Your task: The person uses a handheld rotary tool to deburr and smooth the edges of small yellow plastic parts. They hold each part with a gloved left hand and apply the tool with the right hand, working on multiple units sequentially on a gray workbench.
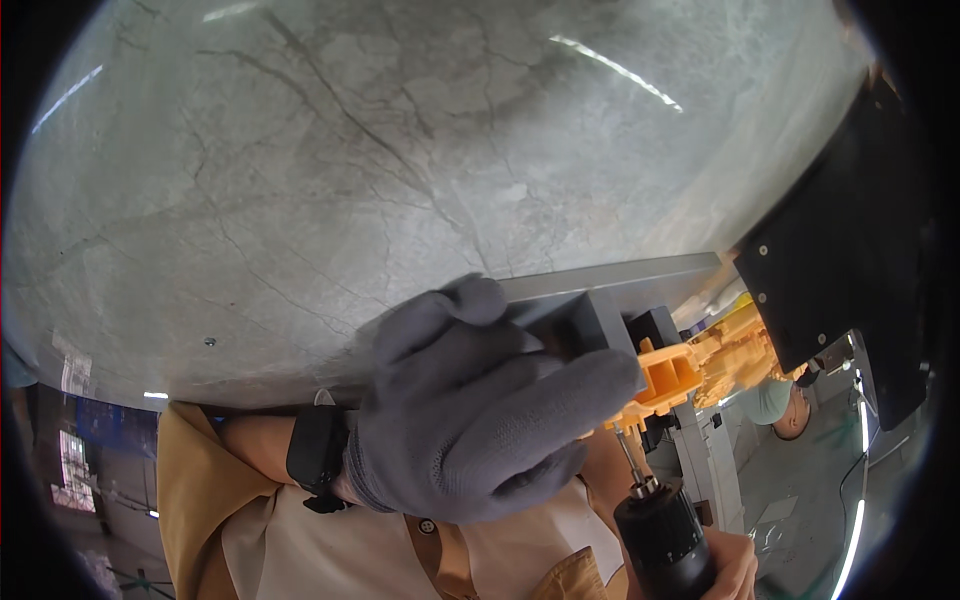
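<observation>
My left hand (470, 410), in a dark grey knitted glove, is closed at the middle of the view. Its fingers are bent, and one long finger reaches over the near end of an orange plastic part (668, 378) with open box-shaped cells. That finger hides some of the part. At the lower right, my bare right hand (735, 568) is wrapped round a black power drill (660, 535), mostly out of view below. The drill's thin metal bit (630, 453) points up and meets the underside of the orange part.
A grey marbled surface (300, 180) fills the upper view, with a grey metal edge (620, 280) beside the glove. More orange pieces (742, 350), blurred, lie right of the part. A black panel with screws (840, 240) stands at the right. Another person (785, 408) is behind it.
</observation>
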The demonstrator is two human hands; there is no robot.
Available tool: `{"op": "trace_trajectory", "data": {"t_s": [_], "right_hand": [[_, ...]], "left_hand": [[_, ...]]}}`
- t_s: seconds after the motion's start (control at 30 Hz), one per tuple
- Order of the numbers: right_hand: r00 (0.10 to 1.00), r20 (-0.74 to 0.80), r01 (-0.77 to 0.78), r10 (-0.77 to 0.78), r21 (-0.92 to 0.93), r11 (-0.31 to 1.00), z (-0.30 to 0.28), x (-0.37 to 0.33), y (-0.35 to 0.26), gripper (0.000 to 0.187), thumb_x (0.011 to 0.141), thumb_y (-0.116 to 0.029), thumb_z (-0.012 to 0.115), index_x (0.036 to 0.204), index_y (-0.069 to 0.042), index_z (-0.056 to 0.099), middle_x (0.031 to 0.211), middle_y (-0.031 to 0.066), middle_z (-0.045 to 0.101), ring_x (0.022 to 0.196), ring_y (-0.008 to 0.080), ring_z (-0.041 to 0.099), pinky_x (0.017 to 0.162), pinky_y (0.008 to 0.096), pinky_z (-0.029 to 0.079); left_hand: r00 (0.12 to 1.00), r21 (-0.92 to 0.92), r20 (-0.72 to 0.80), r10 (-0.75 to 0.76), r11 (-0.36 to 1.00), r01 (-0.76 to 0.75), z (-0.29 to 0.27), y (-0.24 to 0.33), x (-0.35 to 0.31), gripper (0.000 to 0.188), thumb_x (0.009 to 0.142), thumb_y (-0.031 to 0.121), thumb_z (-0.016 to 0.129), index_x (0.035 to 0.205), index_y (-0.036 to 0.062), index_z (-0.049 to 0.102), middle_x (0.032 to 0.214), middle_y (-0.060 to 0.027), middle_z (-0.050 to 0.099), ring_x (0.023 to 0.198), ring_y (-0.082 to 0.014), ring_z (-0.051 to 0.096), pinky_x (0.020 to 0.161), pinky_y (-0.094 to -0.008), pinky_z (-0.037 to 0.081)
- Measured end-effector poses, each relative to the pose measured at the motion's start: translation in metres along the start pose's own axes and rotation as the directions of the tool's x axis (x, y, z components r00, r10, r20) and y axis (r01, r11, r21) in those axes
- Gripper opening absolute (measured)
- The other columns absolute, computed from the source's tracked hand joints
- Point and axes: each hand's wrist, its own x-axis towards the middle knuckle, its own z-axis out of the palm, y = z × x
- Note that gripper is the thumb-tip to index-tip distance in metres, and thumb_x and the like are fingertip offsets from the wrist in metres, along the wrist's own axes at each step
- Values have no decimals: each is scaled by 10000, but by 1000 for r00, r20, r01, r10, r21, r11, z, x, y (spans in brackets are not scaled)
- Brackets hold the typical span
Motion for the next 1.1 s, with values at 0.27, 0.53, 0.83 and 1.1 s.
{"op": "trace_trajectory", "data": {"t_s": [0.27,0.53,0.83,1.1], "right_hand": [[999,-5,51,-51,-68,996,13,0,6,187,773,-60,488,628,-137,400,516,-55,459,432,65,520,413,210,450],[997,-35,68,-69,-35,997,16,-1,9,202,773,-52,483,618,-140,389,503,-65,453,428,49,513,416,206,446],[998,66,12,-13,16,1000,8,2,12,116,737,-26,514,691,-113,454,530,-43,483,430,73,517,434,207,437],[993,115,-5,-8,114,993,1,4,15,94,783,-48,489,872,-62,512,565,-2,529,433,98,524,413,234,447]], "left_hand": [[1000,41,-27,-2,999,3,1,2,-2,415,565,318,751,925,150,631,837,5,638,776,-136,556,923,-391,257],[998,-4,60,-3,1000,3,-3,-3,-3,410,575,318,763,932,157,640,838,4,634,785,-136,559,902,-393,276],[997,-3,73,-12,1000,12,-6,-4,-1,397,581,301,735,936,150,640,786,26,632,720,-100,556,893,-370,286],[1000,12,29,5,1000,-6,-4,-5,-4,386,603,310,712,955,164,650,780,38,631,689,-104,551,913,-372,246]]}}
